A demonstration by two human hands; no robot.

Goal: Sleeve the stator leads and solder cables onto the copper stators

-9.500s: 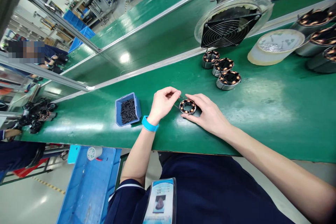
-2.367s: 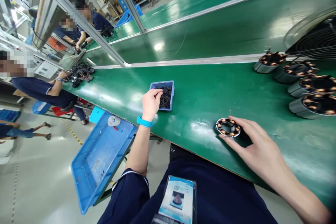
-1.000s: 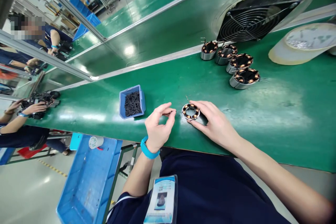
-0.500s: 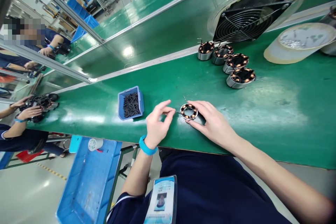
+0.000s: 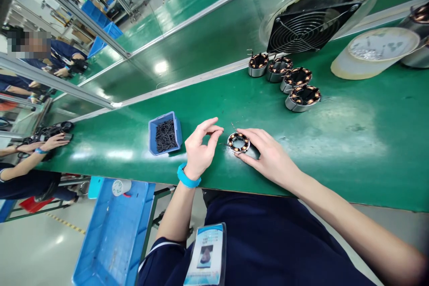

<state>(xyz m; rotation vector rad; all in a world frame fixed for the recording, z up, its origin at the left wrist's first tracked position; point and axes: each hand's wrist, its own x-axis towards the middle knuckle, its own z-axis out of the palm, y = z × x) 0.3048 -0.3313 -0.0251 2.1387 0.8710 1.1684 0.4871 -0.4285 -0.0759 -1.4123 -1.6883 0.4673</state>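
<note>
Gripping copper-wound ring (image 5: 231, 142): right hand (image 5: 273, 154); left hand (image 5: 200, 149) curled nearby.

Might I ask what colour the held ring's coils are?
The coils are copper-orange, shown in the head view.

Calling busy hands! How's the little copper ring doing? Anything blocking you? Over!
Right hand gripping copper-wound ring. Left hand beside ring, nearly pinched, unclear if holding anything. Thin dark lead sticks out toward left hand; nothing seen blocking. Over.

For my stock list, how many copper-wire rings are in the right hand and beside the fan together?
5: the held ring in the right hand; beside the fan, the back ring, second ring, third ring and front ring. Some are partly covered.
</note>
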